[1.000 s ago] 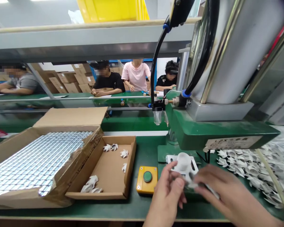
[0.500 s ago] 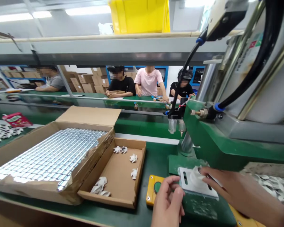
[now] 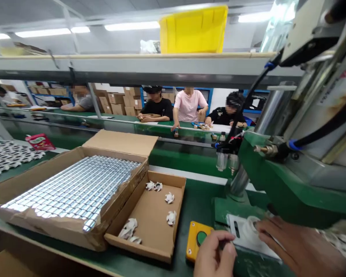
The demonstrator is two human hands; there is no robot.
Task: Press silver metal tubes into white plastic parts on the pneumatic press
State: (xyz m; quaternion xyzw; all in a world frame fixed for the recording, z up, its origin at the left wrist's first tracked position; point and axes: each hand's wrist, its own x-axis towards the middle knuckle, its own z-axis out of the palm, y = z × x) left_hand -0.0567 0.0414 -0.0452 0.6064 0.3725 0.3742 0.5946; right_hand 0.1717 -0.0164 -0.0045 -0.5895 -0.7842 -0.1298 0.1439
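The right hand (image 3: pixel 300 250) rests its fingertips on the white part (image 3: pixel 249 227), which sits on the white plate (image 3: pixel 242 240) under the green press (image 3: pixel 291 184). Whether it grips the part cannot be told. The left hand (image 3: pixel 215 256) is loosely clenched, touching the yellow button box (image 3: pixel 196 240). A small carton (image 3: pixel 150 215) with white pieces lies to the left.

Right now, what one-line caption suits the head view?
At a green press, the right hand touches a white part on its fixture plate; the left hand rests by a yellow button box.
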